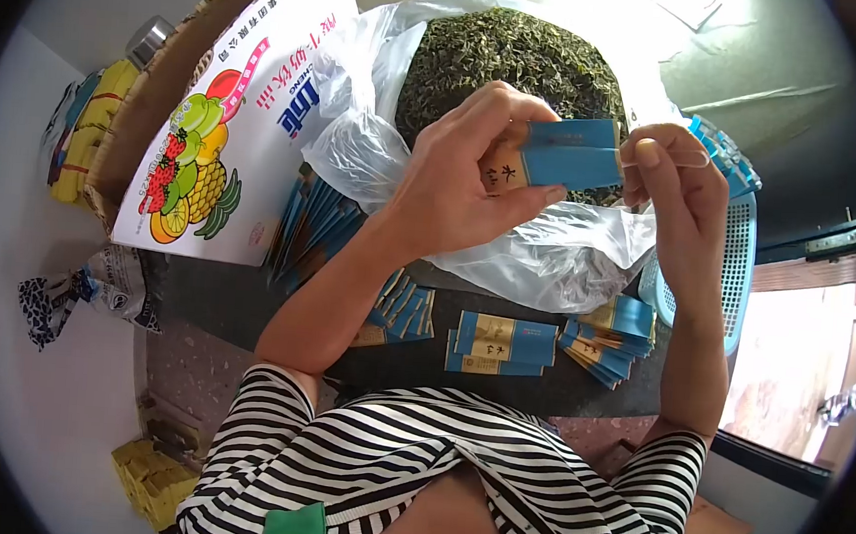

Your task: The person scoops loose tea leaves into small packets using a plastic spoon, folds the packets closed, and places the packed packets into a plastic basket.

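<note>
Two hands are gripping one flat blue-and-gold paper sachet [560,155] above the far tea heap: left hand [459,175] pinching the gold end, right hand [677,185] pinching the blue end; keeping its mouth level should be preventing spills.

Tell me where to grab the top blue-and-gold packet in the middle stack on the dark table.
Pinch it across its short width, fingers on the two long edges, coming straight down from above. The packet lies flat with its long axis left-right, on top of another one. The right fan of packets crowds one end and the left fan sits near the other, so the ends give less room.
</note>
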`<state>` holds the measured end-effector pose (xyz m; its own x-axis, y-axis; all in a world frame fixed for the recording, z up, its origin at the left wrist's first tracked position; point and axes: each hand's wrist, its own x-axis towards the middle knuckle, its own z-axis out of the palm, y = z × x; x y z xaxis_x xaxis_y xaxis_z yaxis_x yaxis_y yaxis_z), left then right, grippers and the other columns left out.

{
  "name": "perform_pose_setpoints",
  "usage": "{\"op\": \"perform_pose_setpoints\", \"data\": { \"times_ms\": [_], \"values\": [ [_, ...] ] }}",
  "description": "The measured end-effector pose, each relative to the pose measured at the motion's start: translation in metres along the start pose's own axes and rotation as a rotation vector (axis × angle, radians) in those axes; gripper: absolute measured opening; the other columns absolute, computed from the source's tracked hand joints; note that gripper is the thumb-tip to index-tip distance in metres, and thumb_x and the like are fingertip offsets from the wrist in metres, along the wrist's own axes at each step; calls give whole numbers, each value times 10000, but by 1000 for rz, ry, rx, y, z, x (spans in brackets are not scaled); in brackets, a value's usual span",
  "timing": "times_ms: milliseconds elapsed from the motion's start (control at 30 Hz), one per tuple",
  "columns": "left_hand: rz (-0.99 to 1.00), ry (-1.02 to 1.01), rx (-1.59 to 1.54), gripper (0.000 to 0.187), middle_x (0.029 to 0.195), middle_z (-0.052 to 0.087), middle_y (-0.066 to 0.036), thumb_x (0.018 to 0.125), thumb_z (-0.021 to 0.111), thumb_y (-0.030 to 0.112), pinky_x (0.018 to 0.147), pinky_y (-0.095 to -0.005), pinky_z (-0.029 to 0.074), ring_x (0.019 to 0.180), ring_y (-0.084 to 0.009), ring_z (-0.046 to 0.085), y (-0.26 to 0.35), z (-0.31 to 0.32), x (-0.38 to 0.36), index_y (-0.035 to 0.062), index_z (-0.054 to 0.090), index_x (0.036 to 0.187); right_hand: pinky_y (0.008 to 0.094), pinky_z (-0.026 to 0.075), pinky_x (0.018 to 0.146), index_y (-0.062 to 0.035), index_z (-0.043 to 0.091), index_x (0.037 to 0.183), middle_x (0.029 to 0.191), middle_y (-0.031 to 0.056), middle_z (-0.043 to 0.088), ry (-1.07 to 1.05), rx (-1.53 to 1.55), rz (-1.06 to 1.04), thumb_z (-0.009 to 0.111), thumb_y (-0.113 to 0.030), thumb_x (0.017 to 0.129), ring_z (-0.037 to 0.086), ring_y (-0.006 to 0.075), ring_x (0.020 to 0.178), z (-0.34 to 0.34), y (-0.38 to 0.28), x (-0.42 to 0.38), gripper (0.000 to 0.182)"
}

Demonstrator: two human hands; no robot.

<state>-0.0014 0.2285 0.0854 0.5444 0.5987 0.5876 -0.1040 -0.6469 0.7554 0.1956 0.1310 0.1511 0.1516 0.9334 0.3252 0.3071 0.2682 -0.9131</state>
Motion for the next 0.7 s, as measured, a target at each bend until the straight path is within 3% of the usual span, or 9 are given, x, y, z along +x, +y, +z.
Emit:
{"op": "perform_pose_setpoints", "data": {
  "times_ms": [67,133,233,467,700],
  "values": [
    [-61,-15,-6,490,1035,590,-30,792,785,28,732,-227,470,869,-68,567,1,2,0,58,539,1214,221,419,625,2,650,939,763,-4,580,-11,-186,-64,569,-201,1040,517,61,695,-1,-2,0,241],
    [-256,-66,-51,490,992,600,-17,791,793,29,686,-214,465,831,-52,566,6,1,1,70,532,1204,224,417,625,3,649,943,768,-4,578,-40,-105,-54,564,-195,1041,514,61,699,-4,-5,2,237],
    [-99,-9,-6,491,967,609,-7,790,798,31,660,-203,461,826,-43,570,-1,4,1,80,535,1202,228,415,624,2,649,948,778,-1,578,-113,-19,-45,555,-183,1043,509,62,704,-5,-8,6,228],
    [-171,27,-175,488,1021,613,-6,796,782,-6,719,-201,499,857,-46,588,5,-2,2,76,537,1210,226,401,621,-14,654,955,760,-4,567,-109,53,-29,547,-186,1045,494,62,690,5,-10,16,222],
    [-193,13,-270,498,1043,609,-13,793,783,-36,746,-203,509,912,-50,591,1,-5,4,66,534,1213,222,377,613,-18,654,958,731,-14,544,-115,-120,-44,540,-210,1048,481,59,680,3,-12,15,241]
  ]
}}
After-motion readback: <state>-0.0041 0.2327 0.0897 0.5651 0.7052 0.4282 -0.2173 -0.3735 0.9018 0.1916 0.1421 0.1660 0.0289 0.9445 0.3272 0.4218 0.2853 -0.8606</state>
